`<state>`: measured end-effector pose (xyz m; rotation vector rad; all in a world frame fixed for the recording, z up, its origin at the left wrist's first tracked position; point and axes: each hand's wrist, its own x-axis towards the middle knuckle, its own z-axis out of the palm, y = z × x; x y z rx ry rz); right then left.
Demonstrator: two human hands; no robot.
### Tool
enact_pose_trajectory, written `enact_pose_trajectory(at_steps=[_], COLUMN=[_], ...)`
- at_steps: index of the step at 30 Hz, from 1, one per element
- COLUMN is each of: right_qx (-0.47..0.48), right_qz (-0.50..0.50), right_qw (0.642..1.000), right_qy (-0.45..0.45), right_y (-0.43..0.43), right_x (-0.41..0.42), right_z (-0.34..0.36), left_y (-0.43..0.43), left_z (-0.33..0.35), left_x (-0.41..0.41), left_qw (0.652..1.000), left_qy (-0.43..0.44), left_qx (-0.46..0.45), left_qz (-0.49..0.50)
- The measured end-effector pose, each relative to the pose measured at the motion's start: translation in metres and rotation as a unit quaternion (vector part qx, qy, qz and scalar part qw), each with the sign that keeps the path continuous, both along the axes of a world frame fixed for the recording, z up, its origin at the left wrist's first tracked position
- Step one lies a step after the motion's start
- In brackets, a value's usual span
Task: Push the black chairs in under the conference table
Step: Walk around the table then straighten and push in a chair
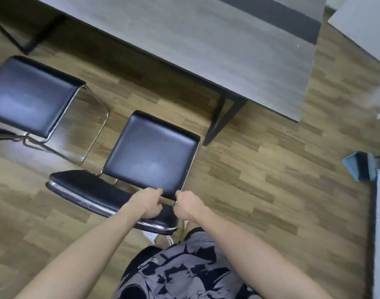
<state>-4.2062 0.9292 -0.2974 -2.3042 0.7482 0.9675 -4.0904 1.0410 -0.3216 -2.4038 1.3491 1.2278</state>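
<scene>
The nearer black chair [151,151] is stood on the floor clear of the conference table [206,50], its seat pointed at the near edge, close to the corner leg [223,117]. Its backrest [94,190], lying roughly parallel to that edge, is gripped at the right end by the curled fingers of the left hand [147,203] and the right hand [188,205]. A second chair [31,96] is left out further along.

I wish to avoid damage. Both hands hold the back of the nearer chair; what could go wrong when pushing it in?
The table leg stands close to the seat's front corner; the chair may hit it.
The left hand and the right hand both grip one end of the backrest, so the chair may turn, perhaps into the second chair.
</scene>
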Motion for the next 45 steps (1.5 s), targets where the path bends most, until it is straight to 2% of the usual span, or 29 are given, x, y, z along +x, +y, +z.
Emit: enact_pose_trajectory(at_steps=[8, 16, 22, 37, 41, 45], right_qx=[-0.012, -0.001, -0.002, -0.031, -0.014, -0.025], right_qz=[-0.023, 0.007, -0.002, -0.087, -0.109, -0.144], right_qw=[0.999, 0.999, 1.000, 0.995, 0.992, 0.988], right_qy=[-0.019, -0.033, -0.018, 0.035, 0.055, 0.040], right_y=[0.002, 0.003, 0.016, 0.102, 0.127, 0.137], right_x=[-0.005, -0.004, 0.008, 0.117, 0.120, 0.119], right_z=[0.007, -0.001, -0.009, -0.029, -0.033, -0.030], left_y=[-0.025, -0.013, 0.007, 0.077, 0.095, 0.097], left_z=[0.005, 0.007, 0.002, -0.011, -0.016, -0.014], left_x=[0.000, 0.011, 0.037, 0.153, 0.178, 0.184], left_qw=[0.997, 0.999, 1.000, 0.990, 0.987, 0.986], left_qy=[-0.037, -0.040, -0.025, -0.007, 0.007, 0.019], left_qx=[-0.002, -0.004, 0.006, 0.017, 0.047, 0.038], left_qz=[-0.074, -0.014, -0.007, -0.137, -0.152, -0.160])
